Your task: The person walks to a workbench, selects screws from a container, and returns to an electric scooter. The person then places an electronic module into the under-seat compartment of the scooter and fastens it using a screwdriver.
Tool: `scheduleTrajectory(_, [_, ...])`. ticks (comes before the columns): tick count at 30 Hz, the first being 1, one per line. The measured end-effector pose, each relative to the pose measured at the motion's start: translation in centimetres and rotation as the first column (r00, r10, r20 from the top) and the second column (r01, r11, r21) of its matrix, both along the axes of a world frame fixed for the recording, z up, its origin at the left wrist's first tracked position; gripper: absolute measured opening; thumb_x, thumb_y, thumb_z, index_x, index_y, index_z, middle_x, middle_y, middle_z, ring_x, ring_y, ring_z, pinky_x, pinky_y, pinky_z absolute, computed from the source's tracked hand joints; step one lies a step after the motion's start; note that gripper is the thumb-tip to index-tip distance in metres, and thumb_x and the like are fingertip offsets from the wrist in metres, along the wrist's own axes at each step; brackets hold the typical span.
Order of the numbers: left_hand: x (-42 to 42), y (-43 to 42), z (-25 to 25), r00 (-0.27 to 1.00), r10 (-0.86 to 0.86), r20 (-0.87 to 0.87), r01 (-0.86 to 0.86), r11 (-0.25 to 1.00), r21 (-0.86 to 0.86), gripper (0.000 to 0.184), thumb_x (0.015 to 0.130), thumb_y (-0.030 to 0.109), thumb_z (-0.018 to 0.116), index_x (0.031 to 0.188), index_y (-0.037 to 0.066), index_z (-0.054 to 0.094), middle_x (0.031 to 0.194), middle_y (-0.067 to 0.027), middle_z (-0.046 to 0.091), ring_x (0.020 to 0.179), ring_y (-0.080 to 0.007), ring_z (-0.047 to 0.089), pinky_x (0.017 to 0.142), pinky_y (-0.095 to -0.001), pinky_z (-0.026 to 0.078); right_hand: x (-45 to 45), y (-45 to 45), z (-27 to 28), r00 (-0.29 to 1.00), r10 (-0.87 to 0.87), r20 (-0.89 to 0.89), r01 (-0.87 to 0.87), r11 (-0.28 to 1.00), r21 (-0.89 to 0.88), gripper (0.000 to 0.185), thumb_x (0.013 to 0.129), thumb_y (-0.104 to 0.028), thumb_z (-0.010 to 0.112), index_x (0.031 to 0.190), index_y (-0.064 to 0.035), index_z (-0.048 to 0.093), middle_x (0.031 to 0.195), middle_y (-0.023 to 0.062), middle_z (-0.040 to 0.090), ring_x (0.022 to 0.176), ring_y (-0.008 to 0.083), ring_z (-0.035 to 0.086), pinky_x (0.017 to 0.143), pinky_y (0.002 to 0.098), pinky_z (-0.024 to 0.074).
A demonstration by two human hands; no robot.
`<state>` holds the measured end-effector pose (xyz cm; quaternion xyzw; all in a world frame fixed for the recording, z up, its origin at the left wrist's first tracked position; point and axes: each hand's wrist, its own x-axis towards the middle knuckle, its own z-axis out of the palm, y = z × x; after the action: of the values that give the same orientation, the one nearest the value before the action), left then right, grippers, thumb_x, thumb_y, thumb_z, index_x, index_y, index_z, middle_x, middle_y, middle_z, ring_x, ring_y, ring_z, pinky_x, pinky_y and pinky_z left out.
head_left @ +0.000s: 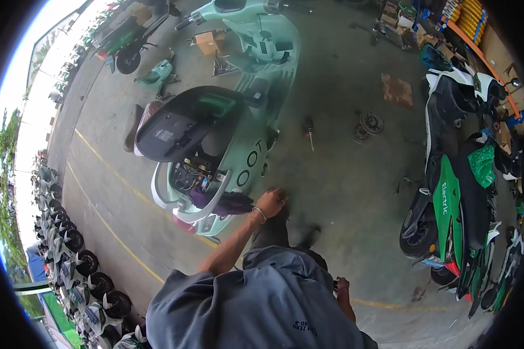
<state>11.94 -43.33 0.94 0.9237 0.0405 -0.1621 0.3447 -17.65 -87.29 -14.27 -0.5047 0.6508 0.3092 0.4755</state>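
My left hand, a band around its wrist, is held over my leg just right of the tail of a mint-green scooter. Its fingers are curled, and I cannot see whether anything is inside them. The scooter's dark seat is tipped up, and wiring shows in the bay below. A dark purple cloth is draped over the rear rail, close to my left wrist. Down by my right hip, my right hand has its fingers closed around something small and dark, mostly hidden.
A screwdriver-like tool and a round metal part lie on the floor right of the scooter. Beyond them is a flat brown piece of cardboard. A green scooter stands at the right. Several scooters line the left edge.
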Motion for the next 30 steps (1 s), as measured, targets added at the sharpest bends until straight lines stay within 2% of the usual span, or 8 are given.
scheduleTrajectory(11, [-7.4, 6.4, -1.3, 0.951, 0.304, -0.053, -0.308, 0.947, -0.089, 0.027, 0.087, 0.028, 0.063, 0.102, 0.006, 0.067, 0.091, -0.0152, 0.069, 0.088, -0.0354, 0.067, 0.079, -0.0443, 0.053, 16.9, 4.0, -0.7, 0.918, 0.305, 0.253, -0.319, 0.948, 0.015, 0.026, 0.089, -0.019, 0.057, 0.110, -0.0063, 0.062, 0.088, 0.0095, 0.064, 0.071, 0.0229, 0.064, 0.064, 0.0401, 0.0547])
scheduleTrajectory(19, [-5.0, 12.9, 1.7, 0.911, 0.408, 0.063, -0.406, 0.913, -0.038, 0.019, 0.086, 0.019, 0.062, 0.092, 0.004, 0.070, 0.089, -0.0174, 0.071, 0.083, -0.0331, 0.070, 0.075, -0.0393, 0.055, 37.3, 17.1, 8.8, 0.541, 0.592, 0.597, -0.579, 0.777, -0.246, 0.027, 0.093, -0.019, 0.061, 0.108, 0.0030, 0.063, 0.083, 0.0068, 0.066, 0.067, 0.0162, 0.061, 0.061, 0.0314, 0.0500])
scheduleTrajectory(20, [-4.6, 12.9, 0.4, 0.866, 0.462, -0.191, -0.500, 0.791, -0.352, 0.020, 0.088, 0.019, 0.061, 0.092, 0.004, 0.073, 0.083, -0.0162, 0.073, 0.074, -0.0252, 0.072, 0.069, -0.0353, 0.056, 37.9, 17.8, 8.9, 0.487, 0.589, 0.645, -0.576, 0.772, -0.269, 0.030, 0.093, -0.021, 0.061, 0.109, 0.0039, 0.064, 0.086, 0.0071, 0.068, 0.069, 0.0161, 0.062, 0.064, 0.0310, 0.0504])
scheduleTrajectory(22, [-3.7, 12.3, -1.7, 0.914, 0.400, -0.065, -0.403, 0.880, -0.250, 0.020, 0.089, 0.020, 0.061, 0.091, 0.004, 0.073, 0.080, -0.0151, 0.073, 0.073, -0.0238, 0.073, 0.064, -0.0372, 0.057, 37.2, 18.5, 8.6, 0.288, 0.766, 0.575, -0.582, 0.617, -0.530, 0.032, 0.091, -0.027, 0.063, 0.109, -0.0004, 0.066, 0.089, 0.0121, 0.070, 0.077, 0.0230, 0.066, 0.072, 0.0353, 0.0513])
scheduleTrajectory(24, [-3.7, 11.8, -5.6, 0.965, 0.251, 0.072, -0.248, 0.967, -0.054, 0.020, 0.086, 0.024, 0.066, 0.089, 0.004, 0.069, 0.080, -0.0182, 0.072, 0.077, -0.0332, 0.072, 0.067, -0.0443, 0.055, 35.7, 18.7, 11.2, 0.288, 0.748, 0.598, -0.635, 0.617, -0.465, 0.039, 0.089, -0.034, 0.063, 0.110, -0.0008, 0.065, 0.100, 0.0210, 0.069, 0.097, 0.0377, 0.065, 0.084, 0.0434, 0.0498])
scheduleTrajectory(26, [-3.1, 10.2, -6.9, 0.992, 0.104, -0.067, -0.113, 0.982, -0.154, 0.020, 0.084, 0.024, 0.066, 0.089, 0.004, 0.069, 0.083, -0.0204, 0.070, 0.081, -0.0403, 0.069, 0.070, -0.0471, 0.054, 32.7, 17.6, 11.2, 0.278, 0.824, 0.493, -0.675, 0.533, -0.510, 0.043, 0.089, -0.035, 0.062, 0.116, -0.0018, 0.063, 0.104, 0.0215, 0.069, 0.100, 0.0385, 0.064, 0.086, 0.0438, 0.0500])
scheduleTrajectory(27, [-2.7, 9.2, -7.7, 0.999, -0.053, 0.000, 0.053, 0.998, 0.040, 0.019, 0.083, 0.024, 0.066, 0.088, 0.006, 0.069, 0.082, -0.0194, 0.070, 0.081, -0.0404, 0.069, 0.071, -0.0474, 0.054, 30.6, 16.6, 10.3, 0.366, 0.809, 0.461, -0.672, 0.572, -0.470, 0.046, 0.089, -0.036, 0.062, 0.121, -0.0025, 0.061, 0.107, 0.0225, 0.068, 0.102, 0.0394, 0.064, 0.089, 0.0444, 0.0500])
scheduleTrajectory(30, [-0.7, 6.3, -9.5, 0.946, -0.275, -0.172, 0.279, 0.960, -0.006, 0.027, 0.082, 0.034, 0.069, 0.088, 0.008, 0.070, 0.082, -0.0161, 0.071, 0.083, -0.0369, 0.070, 0.075, -0.0462, 0.055, 23.2, 11.1, 6.3, 0.595, 0.699, 0.397, -0.624, 0.713, -0.320, 0.045, 0.090, -0.037, 0.060, 0.124, -0.0068, 0.062, 0.119, 0.0185, 0.065, 0.112, 0.0352, 0.061, 0.095, 0.0438, 0.0486])
